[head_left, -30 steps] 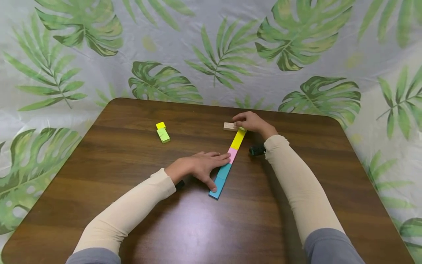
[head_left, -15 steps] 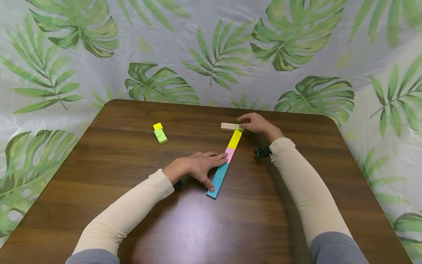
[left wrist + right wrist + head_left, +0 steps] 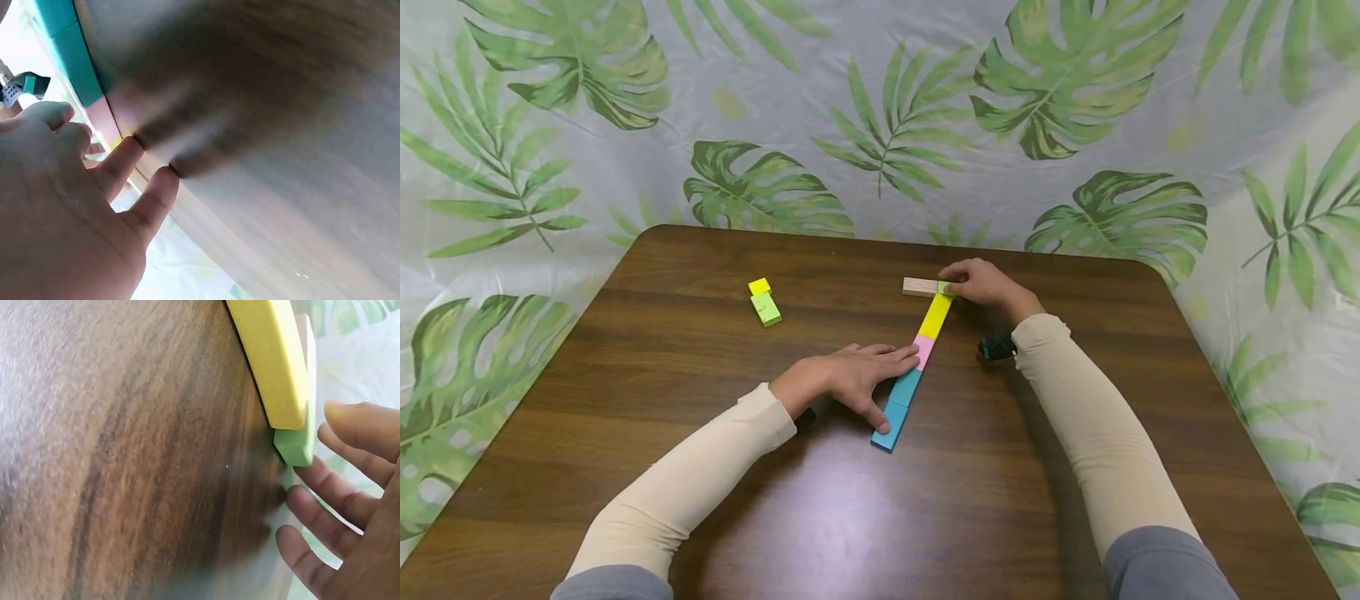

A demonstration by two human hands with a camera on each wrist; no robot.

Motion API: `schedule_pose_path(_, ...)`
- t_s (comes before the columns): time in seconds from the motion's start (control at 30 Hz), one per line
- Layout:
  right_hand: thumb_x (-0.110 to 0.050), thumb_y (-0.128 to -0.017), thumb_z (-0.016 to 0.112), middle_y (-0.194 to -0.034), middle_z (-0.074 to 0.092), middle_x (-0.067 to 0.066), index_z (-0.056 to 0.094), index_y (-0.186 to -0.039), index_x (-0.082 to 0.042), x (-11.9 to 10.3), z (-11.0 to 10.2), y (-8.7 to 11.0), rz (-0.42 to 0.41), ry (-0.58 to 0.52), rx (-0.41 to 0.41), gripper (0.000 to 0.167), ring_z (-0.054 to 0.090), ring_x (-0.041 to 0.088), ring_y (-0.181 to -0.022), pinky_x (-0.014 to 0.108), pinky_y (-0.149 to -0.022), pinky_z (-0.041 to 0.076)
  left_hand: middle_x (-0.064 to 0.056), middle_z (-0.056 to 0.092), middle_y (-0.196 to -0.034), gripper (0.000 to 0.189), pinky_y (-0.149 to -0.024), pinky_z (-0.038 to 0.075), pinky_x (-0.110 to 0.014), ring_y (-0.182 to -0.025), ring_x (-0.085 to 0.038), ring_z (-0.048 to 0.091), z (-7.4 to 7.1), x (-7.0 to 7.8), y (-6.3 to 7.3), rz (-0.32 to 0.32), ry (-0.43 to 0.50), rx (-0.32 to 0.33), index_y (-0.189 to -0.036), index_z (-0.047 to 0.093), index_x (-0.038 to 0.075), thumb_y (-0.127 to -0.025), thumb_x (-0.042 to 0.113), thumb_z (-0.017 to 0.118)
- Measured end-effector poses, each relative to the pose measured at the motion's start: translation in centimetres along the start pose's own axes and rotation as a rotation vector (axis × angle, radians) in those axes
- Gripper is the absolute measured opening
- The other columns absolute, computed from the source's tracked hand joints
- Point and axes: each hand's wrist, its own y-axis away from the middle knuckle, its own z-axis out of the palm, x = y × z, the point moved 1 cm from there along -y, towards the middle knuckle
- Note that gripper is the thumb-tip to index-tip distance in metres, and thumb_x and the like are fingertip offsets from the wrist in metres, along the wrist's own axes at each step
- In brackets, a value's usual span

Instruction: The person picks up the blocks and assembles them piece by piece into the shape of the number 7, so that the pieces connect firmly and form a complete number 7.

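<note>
My left hand [image 3: 861, 377] lies with fingers spread along a slanting row of blocks. Its thumb touches the nearest blue block [image 3: 888, 435], and its fingertips reach the pink block [image 3: 927, 354]. Another blue block [image 3: 906, 387] lies between them, and a yellow block [image 3: 936, 315] continues the row away from me. At the far end a green block [image 3: 942, 287] meets a pale wooden block [image 3: 920, 287] lying crosswise. My right hand [image 3: 985, 281] is at the green block's right end. In the right wrist view its fingers are loosely bent, with a fingertip right at the green block.
To the left lie a small yellow block [image 3: 759, 287] and a light green block [image 3: 766, 309], end to end. The brown wooden table [image 3: 647, 350] has its far edge just behind the wooden block. A leaf-patterned cloth [image 3: 760, 100] hangs behind it.
My right hand has shifted slightly right, baring the green block that it mostly covered. My left hand stays on the row. The head view has shifted slightly.
</note>
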Motion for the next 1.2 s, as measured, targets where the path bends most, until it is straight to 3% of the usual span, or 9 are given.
schedule_pose_path(0.1,-0.019,-0.1,0.056,-0.141,0.057,0.021,0.055,-0.14,-0.003,0.2,0.2,-0.2,0.008,-0.001,0.0,0.043,0.054,0.038,-0.126,0.052,-0.106,0.044,0.009,-0.005,-0.17,0.107,-0.123,0.017,-0.056,-0.156,-0.025,0.013,-0.2,-0.5,0.0,0.033,0.08,0.025,-0.161,0.005,0.027,-0.083,0.052,0.074)
schedule_pose_path(0.27,-0.019,-0.1,0.056,-0.139,0.058,0.021,0.059,-0.137,-0.004,0.3,0.4,-0.6,0.014,-0.01,0.018,0.04,0.055,0.037,-0.123,0.051,-0.103,0.045,0.001,-0.004,-0.17,0.1,-0.123,0.023,-0.051,-0.156,-0.027,0.016,-1.4,-2.2,0.9,0.094,0.178,0.126,-0.161,0.008,0.019,-0.087,0.038,0.073)
schedule_pose_path(0.47,-0.02,-0.1,0.057,-0.138,0.059,0.021,0.06,-0.136,-0.004,0.2,0.7,-0.6,0.014,-0.026,0.032,0.039,0.055,0.037,-0.12,0.05,-0.101,0.046,-0.004,-0.007,-0.17,0.098,-0.123,0.024,-0.053,-0.154,-0.033,0.019,-4.0,-4.9,4.1,0.074,0.208,0.255,-0.161,0.007,0.014,-0.089,0.032,0.071)
schedule_pose_path(0.63,-0.022,-0.1,0.057,-0.139,0.058,0.021,0.061,-0.136,-0.005,0.2,0.9,-0.6,0.02,-0.039,0.04,0.04,0.053,0.037,-0.122,0.05,-0.102,0.045,-0.006,-0.011,-0.169,0.097,-0.121,0.024,-0.056,-0.155,-0.035,0.014,-5.5,-7.3,6.5,0.03,0.276,0.323,-0.161,0.005,0.012,-0.09,0.027,0.07)
schedule_pose_path(0.8,-0.023,-0.1,0.056,-0.14,0.057,0.022,0.061,-0.136,-0.006,0.4,1.1,-0.6,0.029,-0.05,0.041,0.04,0.052,0.039,-0.124,0.052,-0.102,0.044,-0.005,-0.013,-0.169,0.094,-0.121,0.022,-0.058,-0.156,-0.036,0.006,-6.1,-9.7,8.3,-0.063,0.326,0.349,-0.161,0.005,0.011,-0.093,0.028,0.068)
schedule_pose_path(0.93,-0.023,-0.099,0.058,-0.139,0.058,0.021,0.062,-0.135,-0.007,0.5,1.3,-0.6,0.043,-0.069,0.043,0.04,0.054,0.037,-0.121,0.05,-0.101,0.045,-0.008,-0.006,-0.17,0.087,-0.119,0.022,-0.06,-0.155,-0.04,0.011,-6.1,-11.9,9.2,-0.168,0.318,0.392,-0.16,0.011,0.009,-0.096,0.029,0.065)
schedule_pose_path(1.07,-0.023,-0.099,0.058,-0.139,0.058,0.021,0.062,-0.135,-0.007,0.5,1.4,-0.7,0.06,-0.083,0.039,0.04,0.055,0.036,-0.119,0.049,-0.1,0.046,-0.016,0.019,-0.166,0.072,-0.116,0.03,-0.06,-0.147,-0.043,0.031,-5.7,-14.2,9.6,-0.292,0.308,0.541,-0.157,0.026,0.007,-0.097,0.028,0.061)
schedule_pose_path(1.2,-0.022,-0.099,0.058,-0.139,0.057,0.021,0.062,-0.135,-0.007,0.4,1.3,-0.7,0.07,-0.106,0.048,0.039,0.054,0.036,-0.118,0.049,-0.1,0.045,-0.022,0.043,-0.153,0.059,-0.106,0.041,-0.059,-0.133,-0.042,0.047,-5.3,-16.1,9.8,-0.411,0.37,0.704,-0.152,0.039,0.008,-0.099,0.028,0.056)
